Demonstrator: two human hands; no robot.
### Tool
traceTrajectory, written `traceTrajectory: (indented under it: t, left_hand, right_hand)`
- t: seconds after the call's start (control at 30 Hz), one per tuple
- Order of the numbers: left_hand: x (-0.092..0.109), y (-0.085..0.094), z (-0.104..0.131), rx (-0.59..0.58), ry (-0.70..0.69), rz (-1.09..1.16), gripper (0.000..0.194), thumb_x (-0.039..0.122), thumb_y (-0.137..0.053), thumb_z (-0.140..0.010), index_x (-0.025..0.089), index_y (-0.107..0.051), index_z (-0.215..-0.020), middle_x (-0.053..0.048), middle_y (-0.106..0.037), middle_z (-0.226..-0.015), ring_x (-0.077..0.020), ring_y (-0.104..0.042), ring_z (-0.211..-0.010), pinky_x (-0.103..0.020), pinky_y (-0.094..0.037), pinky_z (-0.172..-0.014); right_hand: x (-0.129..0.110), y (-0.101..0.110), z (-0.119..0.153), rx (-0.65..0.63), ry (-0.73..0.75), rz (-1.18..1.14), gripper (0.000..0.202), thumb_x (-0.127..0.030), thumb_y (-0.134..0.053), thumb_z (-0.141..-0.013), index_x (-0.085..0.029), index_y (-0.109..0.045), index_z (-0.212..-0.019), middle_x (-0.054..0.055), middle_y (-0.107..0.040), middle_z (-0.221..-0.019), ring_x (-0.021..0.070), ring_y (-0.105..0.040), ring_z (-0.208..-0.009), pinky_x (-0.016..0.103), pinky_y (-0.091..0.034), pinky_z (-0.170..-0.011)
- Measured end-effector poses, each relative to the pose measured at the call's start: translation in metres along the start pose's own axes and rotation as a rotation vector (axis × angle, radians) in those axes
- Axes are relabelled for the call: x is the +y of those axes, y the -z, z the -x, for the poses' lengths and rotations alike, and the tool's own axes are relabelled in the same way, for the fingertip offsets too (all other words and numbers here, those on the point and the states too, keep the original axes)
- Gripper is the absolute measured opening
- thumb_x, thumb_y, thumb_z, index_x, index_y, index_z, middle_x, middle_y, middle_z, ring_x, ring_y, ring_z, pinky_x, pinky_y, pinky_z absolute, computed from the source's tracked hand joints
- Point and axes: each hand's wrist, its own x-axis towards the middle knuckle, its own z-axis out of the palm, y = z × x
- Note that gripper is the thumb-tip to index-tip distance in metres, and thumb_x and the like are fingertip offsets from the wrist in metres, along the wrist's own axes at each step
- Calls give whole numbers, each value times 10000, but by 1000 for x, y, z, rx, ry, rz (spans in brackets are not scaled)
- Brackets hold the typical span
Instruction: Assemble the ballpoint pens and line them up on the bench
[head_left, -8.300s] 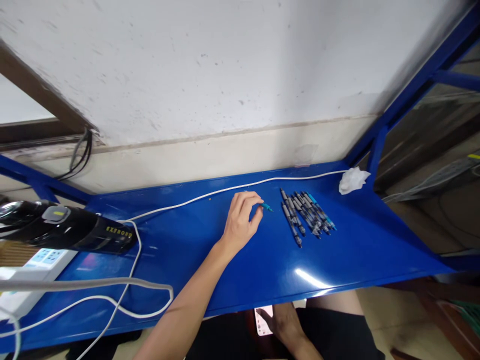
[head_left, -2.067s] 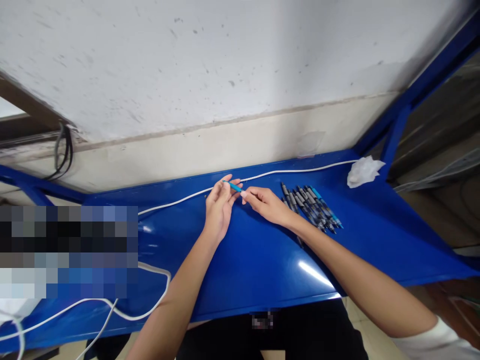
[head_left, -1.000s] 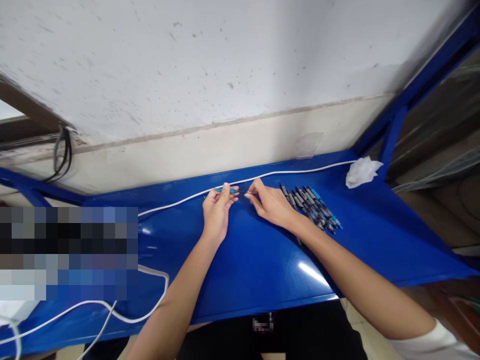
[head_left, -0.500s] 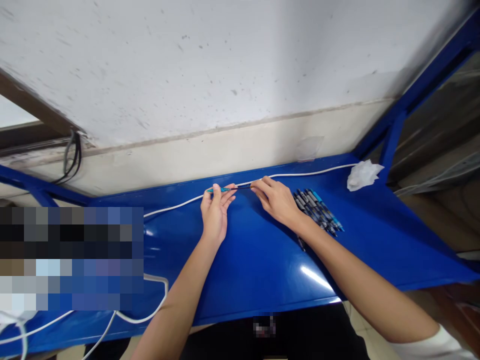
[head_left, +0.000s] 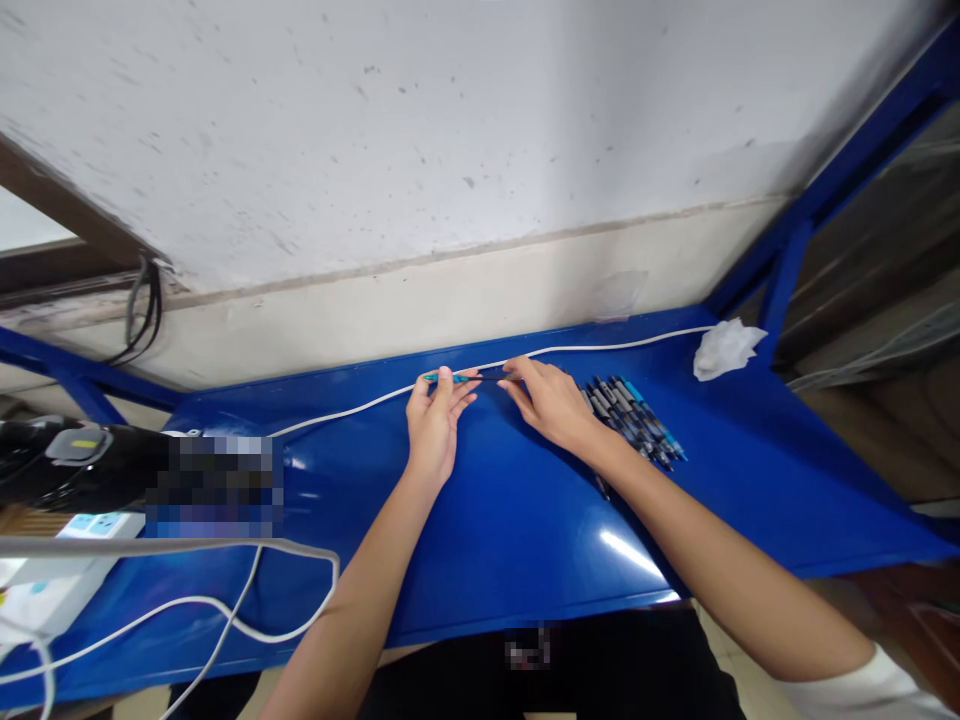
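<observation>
Above the blue table, my left hand point(head_left: 433, 425) pinches a teal pen point(head_left: 430, 379) between thumb and fingers, held about level. From its right end a thin dark rod point(head_left: 491, 379), which looks like a pen refill, runs across to my right hand point(head_left: 553, 402). The fingertips of that hand are closed on the rod's far end, which they partly hide. Just right of my right hand lies a pile of several pens point(head_left: 637, 420), mostly grey and black, with teal ones on the right side. My right forearm passes in front of some of them.
A white cable point(head_left: 360, 408) runs along the back of the blue table point(head_left: 510, 540). Crumpled white plastic point(head_left: 727, 350) sits at the back right. At left are a black device point(head_left: 112, 462), a white power strip point(head_left: 82, 575) and looped cables. A speckled wall point(head_left: 450, 130) stands behind.
My left hand has shifted slightly right with the teal pen, bringing it a little closer to my right hand. My right hand has hardly moved.
</observation>
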Motion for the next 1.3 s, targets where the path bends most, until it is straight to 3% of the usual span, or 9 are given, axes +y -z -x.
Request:
traceTrajectory:
  t: [0.2,0.33,0.43,0.6,0.73,0.93,1.1,1.3]
  left_hand:
    - [-4,-4,7,-143,17,-77,308,435,-858,-921,202,-706,-1054,-120,-834,-1176,-239,-812,-1036,-334,-604,-881]
    - [-8,-2,6,-182,19,-110,260,391,-889,-893,207,-766,-1031,-87,-839,-1107,-209,-797,-987,-326,-613,-897]
    - [-7,-1,6,-185,17,-120,272,389,-911,-867,211,-785,-1029,-80,-837,-1087,-208,-792,-959,-339,-613,-907]
    - [-3,-1,6,-174,-3,-168,252,394,-894,-882,207,-822,-1035,-101,-828,-1163,-223,-767,-1042,-315,-595,-878]
    - [-5,1,4,-141,-19,-194,252,391,-913,-857,216,-854,-1030,-78,-822,-1119,-197,-744,-984,-292,-574,-839]
    - [-3,1,4,-145,-26,-131,267,344,-934,-830,210,-860,-1049,-93,-829,-1142,-217,-753,-1045,-343,-574,-960]
    - [1,-4,6,-162,-15,-77,281,302,-953,-803,210,-849,-1047,-104,-836,-1136,-249,-769,-1107,-420,-552,-1098]
    - [1,-5,8,-168,-45,-79,263,304,-943,-824,205,-841,-1046,-114,-838,-1146,-258,-776,-1108,-433,-554,-1100]
  right_hand:
    - [-5,0,2,-58,35,-116,151,-375,-522,-1153,-224,-537,-1158,125,-760,-1091,277,-741,-969,357,-536,-815]
    - [-6,0,4,-73,61,-249,120,-362,-526,-1150,-248,-511,-1115,114,-750,-1148,263,-736,-1003,367,-556,-841]
    - [-7,-2,5,-68,67,-322,110,-351,-534,-1141,-253,-509,-1097,116,-739,-1176,257,-725,-1025,378,-564,-859]
    - [-6,-4,5,-26,22,-342,121,-347,-545,-1123,-239,-514,-1077,91,-691,-1072,219,-671,-879,337,-531,-789]
    - [-7,2,4,-47,72,-298,103,-316,-512,-1137,-231,-539,-1086,85,-673,-1055,220,-647,-903,330,-506,-805]
    - [-7,3,4,-75,99,-255,191,-346,-438,-1174,-232,-592,-1175,93,-686,-1113,236,-673,-1003,354,-519,-899]
    - [-4,-1,5,-42,89,-284,136,-347,-518,-1147,-225,-577,-1145,88,-700,-1084,227,-678,-934,338,-523,-837]
    - [-4,1,4,-92,126,-236,223,-308,-444,-1172,-222,-649,-1151,81,-721,-1069,217,-687,-940,341,-531,-863]
